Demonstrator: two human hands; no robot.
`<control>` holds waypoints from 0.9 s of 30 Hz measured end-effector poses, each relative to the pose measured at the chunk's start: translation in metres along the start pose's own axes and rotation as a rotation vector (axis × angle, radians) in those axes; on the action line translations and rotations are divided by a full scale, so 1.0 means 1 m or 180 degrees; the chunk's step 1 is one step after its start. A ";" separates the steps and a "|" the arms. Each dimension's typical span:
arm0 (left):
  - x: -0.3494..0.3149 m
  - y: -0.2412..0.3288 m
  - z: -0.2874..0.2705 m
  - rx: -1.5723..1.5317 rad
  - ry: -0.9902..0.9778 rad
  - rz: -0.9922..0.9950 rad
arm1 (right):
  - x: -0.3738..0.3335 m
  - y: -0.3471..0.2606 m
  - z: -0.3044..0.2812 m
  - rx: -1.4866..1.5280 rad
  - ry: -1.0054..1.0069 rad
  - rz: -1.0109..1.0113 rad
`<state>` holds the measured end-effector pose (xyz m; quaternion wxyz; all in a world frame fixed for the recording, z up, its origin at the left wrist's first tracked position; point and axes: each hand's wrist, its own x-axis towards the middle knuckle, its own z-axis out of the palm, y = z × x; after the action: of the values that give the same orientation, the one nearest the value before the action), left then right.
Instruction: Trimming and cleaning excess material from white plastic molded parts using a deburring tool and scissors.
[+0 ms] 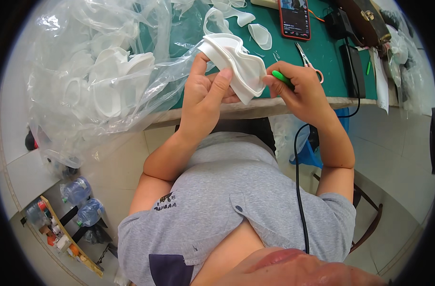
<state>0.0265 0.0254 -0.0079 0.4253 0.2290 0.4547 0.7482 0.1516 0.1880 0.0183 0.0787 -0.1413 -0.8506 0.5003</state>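
Observation:
My left hand (209, 86) is closed round a white, curved, goggle-shaped frame (248, 64) and holds it tilted above the near edge of the table. The frame has a raised rim and looks like soft plastic or rubber. In my right hand (303, 90) is a tool with a green handle (283, 78), gripped between thumb and fingers. My right fingertips are close to the frame's right edge; the tool's tip cannot be made out. Beyond the frame, a clear moulded lens-like piece (260, 36) lies on the green table top (279, 50).
A large clear plastic bag (165, 81) with several white goggle-shaped pieces (110, 81) covers the table's left side. Scissors with pink handles (309, 62) lie to the right. A phone in a red case (294, 19) stands at the back. A black cable (297, 171) runs beside my right arm.

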 end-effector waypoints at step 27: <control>-0.001 -0.008 -0.007 0.0127 -0.0393 0.0534 | 0.021 0.028 -0.009 -0.1370 0.1211 -0.0948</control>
<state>0.0250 0.0231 -0.0185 0.3837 0.3204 0.4217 0.7565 0.1388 0.2151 -0.0016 0.2770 -0.1197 -0.9182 0.2565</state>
